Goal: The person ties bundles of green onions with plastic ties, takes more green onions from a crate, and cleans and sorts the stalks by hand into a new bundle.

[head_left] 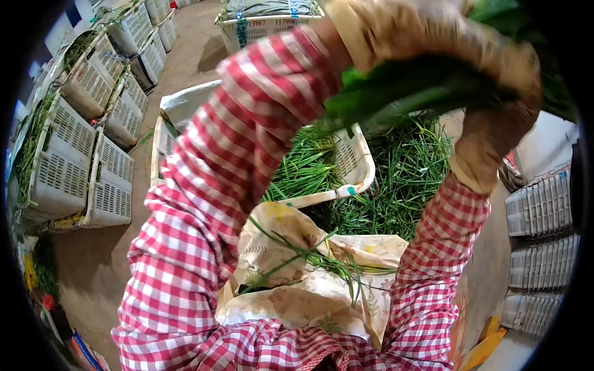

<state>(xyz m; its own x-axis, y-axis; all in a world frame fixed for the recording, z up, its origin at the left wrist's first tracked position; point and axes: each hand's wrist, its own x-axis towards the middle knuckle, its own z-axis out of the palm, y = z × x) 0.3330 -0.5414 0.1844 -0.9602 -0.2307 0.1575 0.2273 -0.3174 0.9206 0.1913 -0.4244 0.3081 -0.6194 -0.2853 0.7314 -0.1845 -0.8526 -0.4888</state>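
Note:
Both my hands, in tan work gloves, are raised at the upper right around a bunch of chives (414,89), long green leaves smeared by motion. My left hand (408,31) reaches across from above and is closed on the bunch. My right hand (504,111) is bent round it from the right side, also closed, its fingers partly hidden. Below them a white plastic crate (362,170) holds more green leaves (309,164). A pile of loose leaves (411,176) lies to its right. Several stray stalks rest on the patterned cloth (278,306) over my lap.
White crates (68,145) filled with greens are stacked along the left. Another covered crate (272,28) stands at the back on the brown floor (192,40). At the right edge are stacked white crates (541,207), with a yellow object (486,346) below.

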